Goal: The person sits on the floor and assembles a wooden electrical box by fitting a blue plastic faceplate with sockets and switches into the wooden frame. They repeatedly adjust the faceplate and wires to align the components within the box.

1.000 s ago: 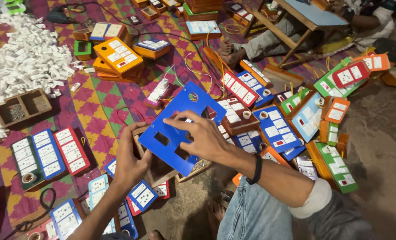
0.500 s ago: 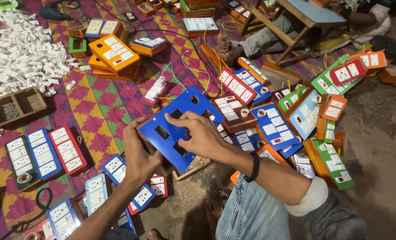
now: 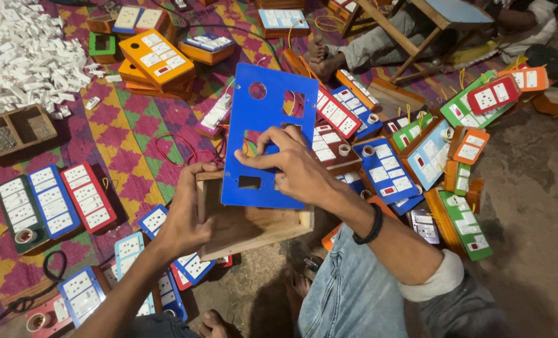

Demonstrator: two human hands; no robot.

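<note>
An open wooden box [image 3: 254,219] is gripped at its left wall by the left hand [image 3: 188,216], fingers curled over the rim. A blue panel [image 3: 263,134] with cut-out holes is grasped by the right hand [image 3: 291,166], its lower edge resting on the box; part of the box interior is hidden behind it. Half a second earlier the panel was tilted lower and flatter; now it is raised more upright. Farther off, finished switch boards [image 3: 379,166] are scattered, and a heap of white parts [image 3: 22,56] is cut off at the left edge.
</note>
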